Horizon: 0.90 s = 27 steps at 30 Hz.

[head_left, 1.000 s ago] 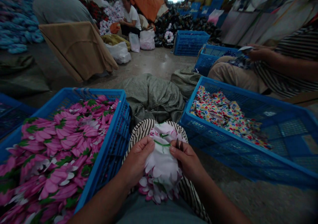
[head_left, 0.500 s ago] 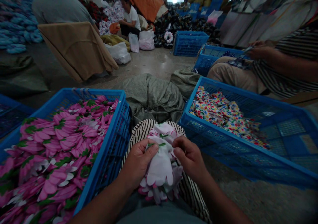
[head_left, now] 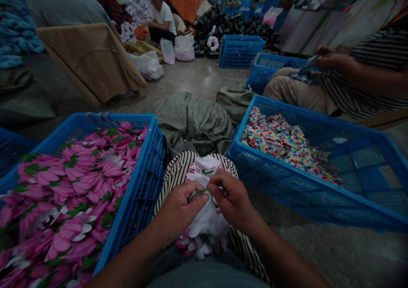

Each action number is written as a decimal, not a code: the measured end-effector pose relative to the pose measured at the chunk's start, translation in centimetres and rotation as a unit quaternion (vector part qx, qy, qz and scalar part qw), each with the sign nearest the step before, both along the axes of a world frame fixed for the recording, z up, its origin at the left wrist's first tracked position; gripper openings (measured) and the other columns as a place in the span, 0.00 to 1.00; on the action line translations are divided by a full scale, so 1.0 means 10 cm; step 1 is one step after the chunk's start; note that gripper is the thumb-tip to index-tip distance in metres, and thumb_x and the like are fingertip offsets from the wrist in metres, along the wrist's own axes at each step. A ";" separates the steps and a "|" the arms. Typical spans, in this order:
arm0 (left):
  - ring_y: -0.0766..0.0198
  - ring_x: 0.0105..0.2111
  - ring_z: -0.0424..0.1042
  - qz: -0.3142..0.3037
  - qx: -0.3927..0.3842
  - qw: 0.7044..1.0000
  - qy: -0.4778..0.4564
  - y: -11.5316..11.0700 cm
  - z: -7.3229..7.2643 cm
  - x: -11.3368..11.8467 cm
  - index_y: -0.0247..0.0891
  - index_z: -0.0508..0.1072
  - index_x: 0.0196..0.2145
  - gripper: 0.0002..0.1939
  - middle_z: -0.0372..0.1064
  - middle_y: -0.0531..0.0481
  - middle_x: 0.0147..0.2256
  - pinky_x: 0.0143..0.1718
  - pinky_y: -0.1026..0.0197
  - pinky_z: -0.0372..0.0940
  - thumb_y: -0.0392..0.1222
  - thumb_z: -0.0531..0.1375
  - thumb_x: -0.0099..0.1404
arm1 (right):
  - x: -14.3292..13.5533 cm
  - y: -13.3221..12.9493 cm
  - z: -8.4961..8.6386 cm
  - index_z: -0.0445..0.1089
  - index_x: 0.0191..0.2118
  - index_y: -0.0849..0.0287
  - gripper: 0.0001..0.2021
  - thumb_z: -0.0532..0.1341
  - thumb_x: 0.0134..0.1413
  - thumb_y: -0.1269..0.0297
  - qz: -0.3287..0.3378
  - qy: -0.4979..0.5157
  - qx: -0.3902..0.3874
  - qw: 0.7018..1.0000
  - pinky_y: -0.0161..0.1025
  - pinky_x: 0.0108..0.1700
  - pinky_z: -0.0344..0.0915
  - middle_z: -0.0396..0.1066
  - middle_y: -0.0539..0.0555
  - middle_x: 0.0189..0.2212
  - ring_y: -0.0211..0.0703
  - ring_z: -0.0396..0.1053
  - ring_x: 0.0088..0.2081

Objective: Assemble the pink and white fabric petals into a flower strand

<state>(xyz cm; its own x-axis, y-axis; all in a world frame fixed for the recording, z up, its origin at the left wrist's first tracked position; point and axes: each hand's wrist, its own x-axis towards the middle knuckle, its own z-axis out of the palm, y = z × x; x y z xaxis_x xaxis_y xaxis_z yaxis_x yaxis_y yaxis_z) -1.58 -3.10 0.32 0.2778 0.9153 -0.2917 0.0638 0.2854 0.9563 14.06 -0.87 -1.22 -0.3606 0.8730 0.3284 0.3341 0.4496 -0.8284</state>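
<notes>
On my lap, over striped cloth [head_left: 172,174], lies a bunch of white and pink petal-shaped fabric pieces [head_left: 207,220] with green bits. My left hand [head_left: 188,203] pinches the top edge of one white piece between thumb and fingers, beside a green strip. Close against it, my right hand [head_left: 228,194] is closed, thumb and forefinger pressed together at the same edge. Whatever sits in that right pinch is too small to make out. Part of the bunch is hidden behind both hands.
At left stands a blue crate [head_left: 127,169] of pink and green fabric pieces. Another blue crate [head_left: 306,190] at right holds colourful printed cloth pieces. Grey-green sacks [head_left: 194,118] lie ahead. A co-worker in a striped top [head_left: 376,67] sits at right; other people sit farther back.
My right hand has moved left and slightly up, closing in on my left hand at the fabric's edge. My left hand still grips the white piece. The whole view has shifted slightly.
</notes>
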 end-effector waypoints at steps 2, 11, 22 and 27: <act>0.72 0.21 0.59 0.004 -0.058 0.997 -0.055 0.01 -0.01 -0.01 0.35 0.67 0.27 0.09 0.62 0.56 0.22 0.22 0.69 0.54 0.44 0.59 0.56 | 0.04 0.02 0.01 0.60 0.28 0.58 0.04 0.54 0.53 0.70 -0.012 0.010 -0.008 1.000 0.33 0.27 0.52 0.57 0.47 0.23 0.35 0.56 0.24; 0.70 0.22 0.65 0.068 -0.145 0.967 -0.201 0.00 -0.04 0.02 0.35 0.68 0.29 0.08 0.67 0.54 0.23 0.24 0.68 0.57 0.43 0.61 0.54 | 0.22 -0.12 0.07 0.63 0.33 0.59 0.10 0.47 0.58 0.64 0.067 -0.067 -0.057 0.994 0.35 0.29 0.52 0.62 0.48 0.24 0.37 0.59 0.26; 0.70 0.23 0.64 0.084 -0.115 0.971 -0.191 -0.06 0.02 0.05 0.35 0.67 0.27 0.09 0.66 0.55 0.23 0.25 0.68 0.57 0.43 0.62 0.52 | 0.14 -0.13 0.10 0.61 0.28 0.59 0.14 0.46 0.60 0.60 0.063 -0.111 -0.076 0.989 0.34 0.26 0.48 0.58 0.48 0.20 0.36 0.57 0.23; 0.72 0.22 0.61 0.043 -0.088 0.985 -0.143 -0.05 0.02 0.04 0.36 0.66 0.27 0.09 0.64 0.56 0.23 0.25 0.69 0.56 0.44 0.60 0.55 | 0.14 -0.12 0.13 0.61 0.27 0.59 0.15 0.46 0.60 0.60 0.057 -0.113 -0.083 0.988 0.34 0.26 0.48 0.59 0.48 0.21 0.36 0.57 0.23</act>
